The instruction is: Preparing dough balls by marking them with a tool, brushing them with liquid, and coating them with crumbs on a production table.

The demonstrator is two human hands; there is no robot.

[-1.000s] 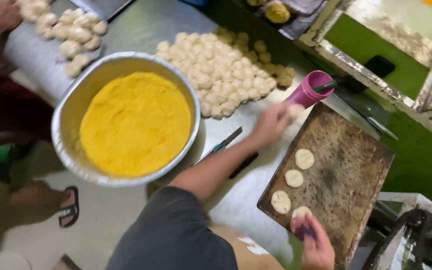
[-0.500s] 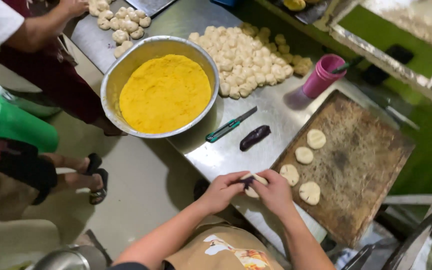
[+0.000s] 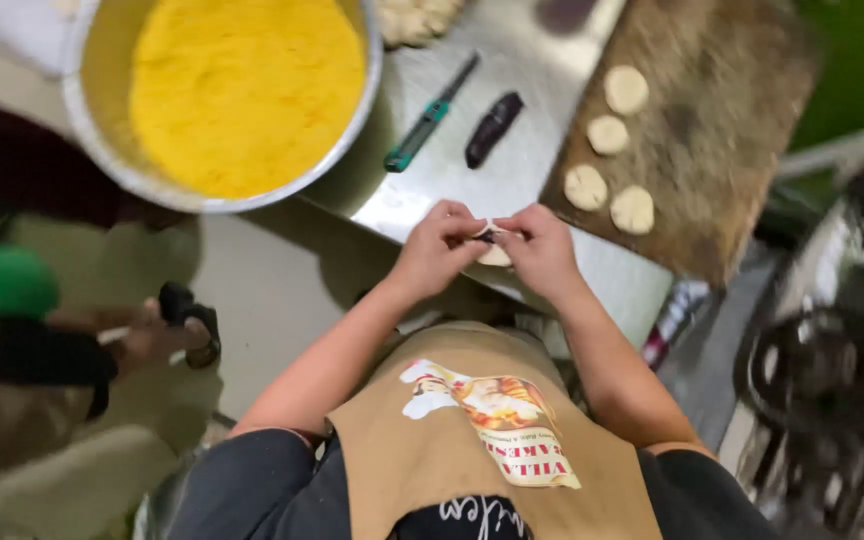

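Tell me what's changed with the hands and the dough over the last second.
The left hand came back from the far side of the board, the right hand left the board's near edge, and both now meet over the table edge, pinching a dough piece. A fourth disc is on the board. Bowl and green tool stayed.

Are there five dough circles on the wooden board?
No, only four flat dough circles lie on the wooden board; another piece of dough is between the hands.
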